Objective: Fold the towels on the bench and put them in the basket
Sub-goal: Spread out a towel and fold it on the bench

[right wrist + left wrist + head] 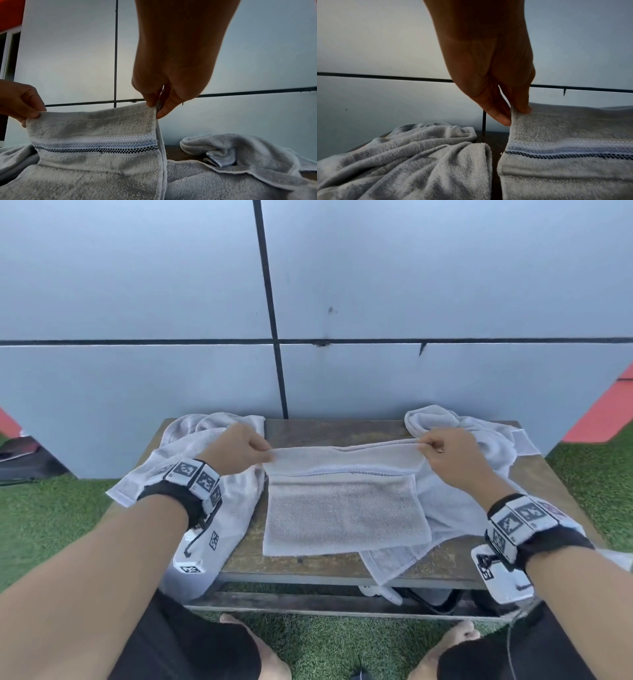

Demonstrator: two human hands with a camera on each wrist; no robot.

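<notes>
A pale grey towel [344, 508] with a woven blue and dark stripe [96, 145] lies in the middle of the wooden bench [308, 563]. Its far edge is lifted off the bench. My left hand [263, 451] pinches the far left corner [516, 115] between thumb and fingers. My right hand [426, 445] pinches the far right corner [155, 108] the same way. The near part of the towel rests flat on the bench. No basket shows in any view.
A crumpled towel [212, 460] lies on the bench's left end and hangs over its edge. Another crumpled towel [479, 470] covers the right end. A grey panelled wall [376, 302] stands right behind the bench. Green artificial grass [342, 645] covers the ground.
</notes>
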